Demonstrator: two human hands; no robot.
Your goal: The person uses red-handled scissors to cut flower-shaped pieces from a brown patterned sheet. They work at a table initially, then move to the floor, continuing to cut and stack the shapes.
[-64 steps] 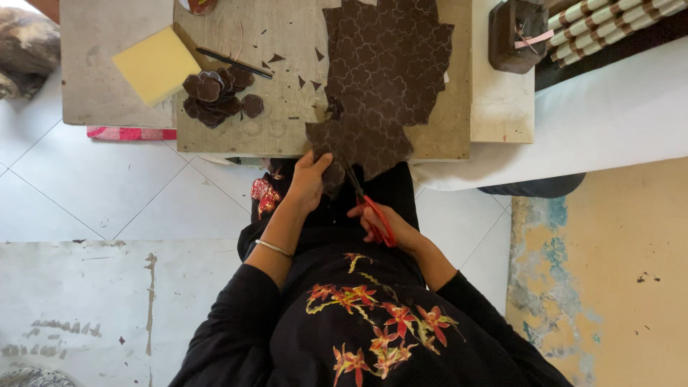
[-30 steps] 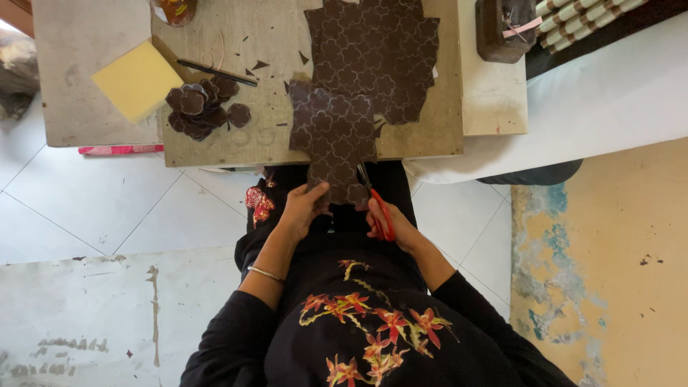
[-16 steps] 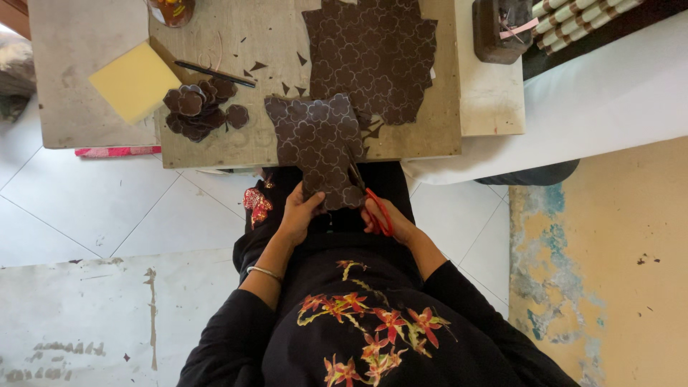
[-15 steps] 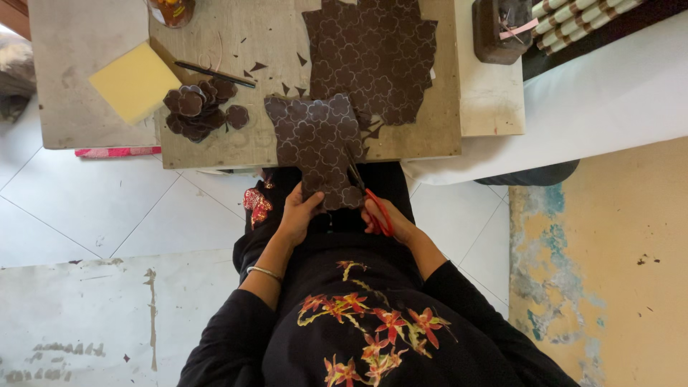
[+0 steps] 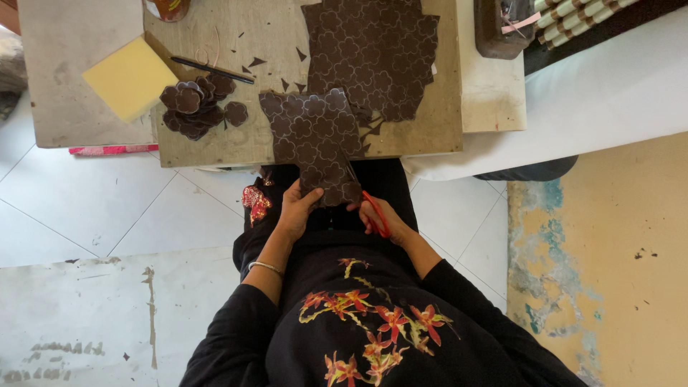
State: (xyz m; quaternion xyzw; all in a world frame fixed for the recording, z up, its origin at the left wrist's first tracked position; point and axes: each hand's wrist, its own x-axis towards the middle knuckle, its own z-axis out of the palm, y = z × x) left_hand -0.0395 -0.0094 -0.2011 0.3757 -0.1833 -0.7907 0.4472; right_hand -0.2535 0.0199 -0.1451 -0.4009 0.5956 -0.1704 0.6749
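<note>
We are working at the bench (image 5: 236,143), gripping a brown patterned sheet (image 5: 315,143) (overhanging its near edge) in our left hand (image 5: 295,208); our right hand (image 5: 380,215) is clenching red-handled scissors (image 5: 369,204) against the sheet's lower edge.

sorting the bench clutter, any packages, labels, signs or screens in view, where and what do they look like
Round orange-brown container with a pale label: top edge of the wooden board, cut off by the frame.
Dark boxy container with a pink strip: top right, on the pale board.
No signs or screens.
</note>
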